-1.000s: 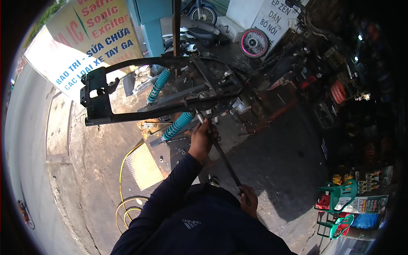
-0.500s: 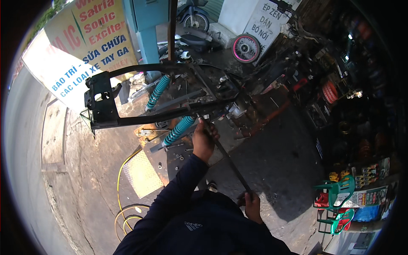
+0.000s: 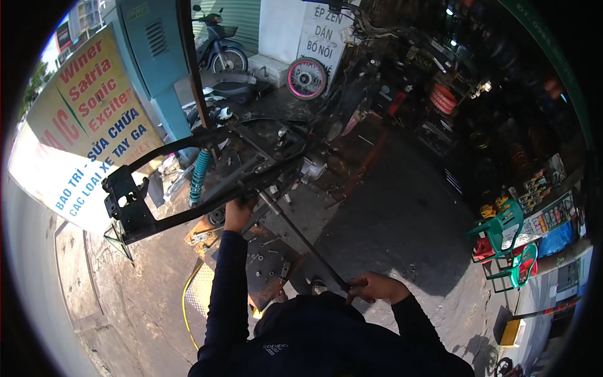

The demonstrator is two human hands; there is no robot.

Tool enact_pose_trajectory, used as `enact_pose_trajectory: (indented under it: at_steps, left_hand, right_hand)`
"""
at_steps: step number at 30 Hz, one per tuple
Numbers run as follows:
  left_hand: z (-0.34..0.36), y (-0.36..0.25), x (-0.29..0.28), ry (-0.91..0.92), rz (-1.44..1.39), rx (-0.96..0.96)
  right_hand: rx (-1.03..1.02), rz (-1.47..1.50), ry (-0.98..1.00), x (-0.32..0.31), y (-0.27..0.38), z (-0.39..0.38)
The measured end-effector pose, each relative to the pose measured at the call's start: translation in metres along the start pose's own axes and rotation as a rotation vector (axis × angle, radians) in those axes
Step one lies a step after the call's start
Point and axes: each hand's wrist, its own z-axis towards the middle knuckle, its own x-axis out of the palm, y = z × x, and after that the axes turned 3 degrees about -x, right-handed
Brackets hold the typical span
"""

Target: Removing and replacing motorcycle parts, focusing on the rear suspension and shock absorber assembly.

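A black motorcycle frame (image 3: 169,220) stretches across the work area, with a teal coil-spring shock absorber (image 3: 200,176) on its far side. My right hand (image 3: 379,287) is closed around the near end of a long dark bar wrench (image 3: 308,242). The wrench's thicker metal head (image 3: 269,201) meets the near frame rail. Just left of that head, my left hand (image 3: 237,215) reaches up against the underside of the rail. Its fingers are mostly hidden there, and the near teal shock is out of sight behind that hand and arm.
Loose nuts and bolts (image 3: 260,257) lie on the ground below the frame. A yellow hose (image 3: 184,301) runs by my left arm. Green plastic chairs (image 3: 502,229) stand at the right, a pink-rimmed wheel (image 3: 307,78) and a parked motorbike (image 3: 226,53) at the back.
My left hand has let go of the wrench and moved left under the rail. My right hand still holds the wrench's end. The view has shifted, so the frame sits lower and further left.
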Motion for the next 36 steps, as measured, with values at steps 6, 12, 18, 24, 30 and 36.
enact_pose_trajectory:
  at_steps: [6,12,18,24,30,36]
  left_hand:
    - [-0.005,-0.012,0.004,-0.077,-0.092,0.048]
    - [-0.005,-0.02,0.008,-0.075,-0.059,0.022]
    - [-0.014,-0.005,0.011,-0.145,-0.086,0.022]
    - [0.0,0.015,-0.001,-0.024,0.199,0.114]
    - [0.009,-0.011,0.004,0.08,0.232,0.117]
    - [-0.004,-0.018,-0.007,0.142,0.289,0.126]
  right_hand:
    - [-0.23,-0.906,-0.23,0.01,0.024,-0.008]
    - [-0.503,-0.392,-0.41,0.032,-0.022,-0.001]
    - [-0.311,1.125,-0.472,0.063,-0.03,0.023]
    - [0.44,0.644,-0.083,0.016,-0.001,0.017]
    - [0.261,-0.63,0.631,0.002,0.061,0.032]
    - [-0.289,-1.321,-0.171,0.014,0.027,0.005]
